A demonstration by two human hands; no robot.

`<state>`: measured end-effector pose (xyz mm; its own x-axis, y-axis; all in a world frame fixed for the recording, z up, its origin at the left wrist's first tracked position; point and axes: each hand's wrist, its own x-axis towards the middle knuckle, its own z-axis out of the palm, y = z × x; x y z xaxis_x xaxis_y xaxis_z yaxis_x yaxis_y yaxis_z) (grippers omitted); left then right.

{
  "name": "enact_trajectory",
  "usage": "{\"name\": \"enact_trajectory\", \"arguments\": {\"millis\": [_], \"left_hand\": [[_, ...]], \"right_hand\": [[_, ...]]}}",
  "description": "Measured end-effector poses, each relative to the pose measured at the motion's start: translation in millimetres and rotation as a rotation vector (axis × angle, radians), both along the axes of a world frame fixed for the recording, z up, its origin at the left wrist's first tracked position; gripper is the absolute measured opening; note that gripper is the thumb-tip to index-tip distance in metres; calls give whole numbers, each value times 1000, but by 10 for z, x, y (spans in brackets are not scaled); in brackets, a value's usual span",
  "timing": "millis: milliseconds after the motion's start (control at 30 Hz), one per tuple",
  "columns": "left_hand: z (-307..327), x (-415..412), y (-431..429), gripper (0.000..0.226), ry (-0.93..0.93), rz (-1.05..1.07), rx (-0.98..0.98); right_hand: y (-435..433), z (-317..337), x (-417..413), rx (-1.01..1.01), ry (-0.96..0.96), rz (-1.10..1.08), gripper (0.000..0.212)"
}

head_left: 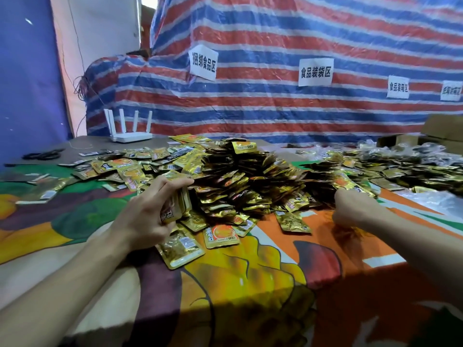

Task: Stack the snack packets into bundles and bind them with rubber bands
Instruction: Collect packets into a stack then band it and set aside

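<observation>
Where a fruit-patterned cloth (pixel 250 284) covers the near tabletop, two gold snack packets lie flat and loose, one (pixel 180 249) with its back up and one (pixel 220 236) showing an orange front. Just beyond them the left grip (pixel 147 216) is clamped on a small stack of packets (pixel 175 209). Its fingers curl over the top edge, and the stack stands on edge at the foot of the heap. Over to the right, the right grip (pixel 353 209) rests knuckles-up on a tangle of orange-brown rubber bands (pixel 348 235). It is blurred, so I cannot tell whether its fingers pinch a band or lie apart. Between and behind both hands rises the main heap of packets (pixel 250 181), with more scattered out to either side. Farther back a white router (pixel 131 135) with four antennas stands at the far left, and cardboard boxes (pixel 441 131) sit at the far right. Behind everything hangs a red, white and blue striped tarp (pixel 275 108) bearing white paper labels (pixel 203 62).
</observation>
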<state>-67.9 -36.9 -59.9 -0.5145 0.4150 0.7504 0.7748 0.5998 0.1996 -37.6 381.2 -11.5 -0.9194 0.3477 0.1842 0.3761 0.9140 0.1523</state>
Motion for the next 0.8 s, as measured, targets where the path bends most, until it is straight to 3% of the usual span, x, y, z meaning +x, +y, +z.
{"name": "enact_trajectory", "arguments": {"millis": [133, 233, 333, 467, 600, 733, 800], "left_hand": [[-21, -39, -15, 83, -30, 0, 59], [11, -95, -42, 78, -129, -90, 371], [119, -87, -121, 78, -296, -211, 706], [194, -77, -191, 74, -523, -274, 1006], [249, -68, -260, 78, -807, -402, 1177], [256, -96, -334, 47, -892, -114, 1133], [235, -110, -354, 63, -895, -35, 1157]], "right_hand": [[-80, 117, -21, -32, 202, 10, 24], [-293, 274, -70, -121, 413, 151, 29], [-738, 413, -144, -270, 492, 358, 23], [-1546, 445, -259, -561, 426, 679, 16], [-2377, 318, -422, -924, 300, 828, 16], [-3001, 149, -585, -1165, 274, 887, 25], [-3158, 35, -649, -1154, 322, 881, 17]]}}
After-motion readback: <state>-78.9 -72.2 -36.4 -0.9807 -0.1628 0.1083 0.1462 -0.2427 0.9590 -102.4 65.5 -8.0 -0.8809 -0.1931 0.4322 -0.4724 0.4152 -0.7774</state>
